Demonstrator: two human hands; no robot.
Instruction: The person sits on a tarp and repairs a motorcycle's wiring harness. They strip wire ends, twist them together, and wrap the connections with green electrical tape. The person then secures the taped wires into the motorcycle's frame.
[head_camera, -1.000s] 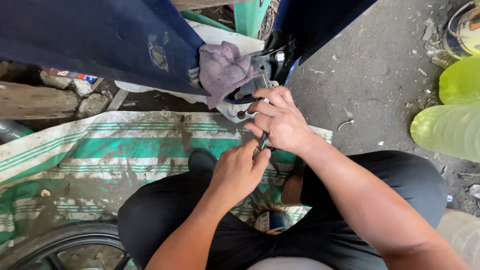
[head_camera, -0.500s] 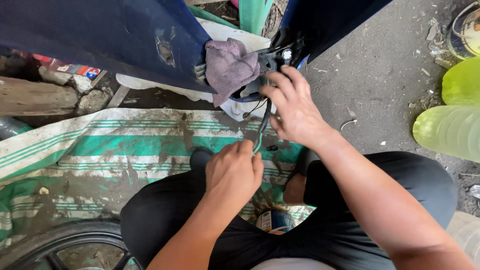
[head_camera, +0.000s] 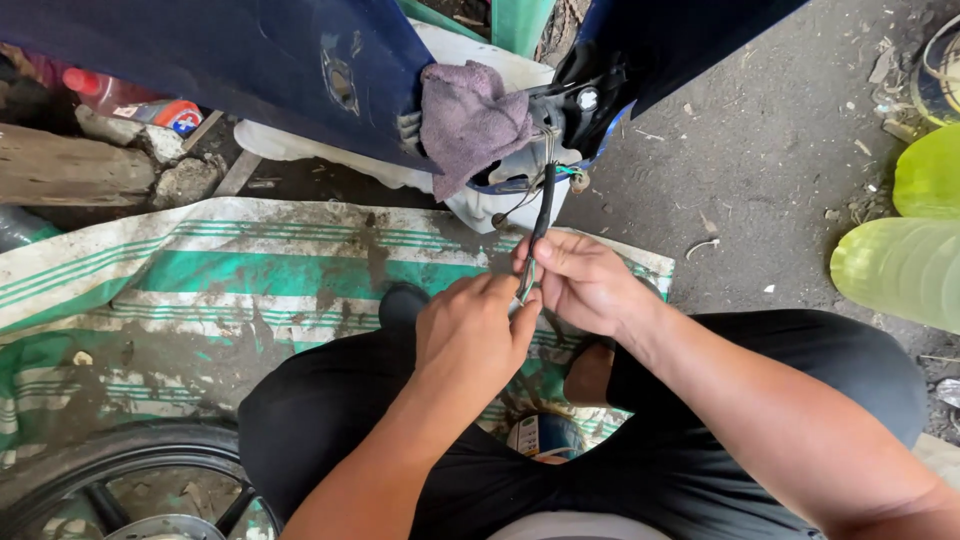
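Pinching the black cable (head_camera: 541, 215), both hands' fingers (head_camera: 520, 300) have dropped below the blue panel (head_camera: 230, 60).

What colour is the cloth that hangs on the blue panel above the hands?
The cloth is a dull greyish purple, plain with no pattern. It shows best in the head view.

Green-and-white striped mat (head_camera: 250, 290): spread flat on ground, mud-stained. Grey rag (head_camera: 470, 120): draped over edge of dark blue body panel (head_camera: 220, 60). Wooden log (head_camera: 65, 172): at left, beside rubble. Spoked wheel (head_camera: 120, 490): lower left corner. Two pale green plastic bottles (head_camera: 900, 265): lying at right edge, on grey concrete floor (head_camera: 770, 170).
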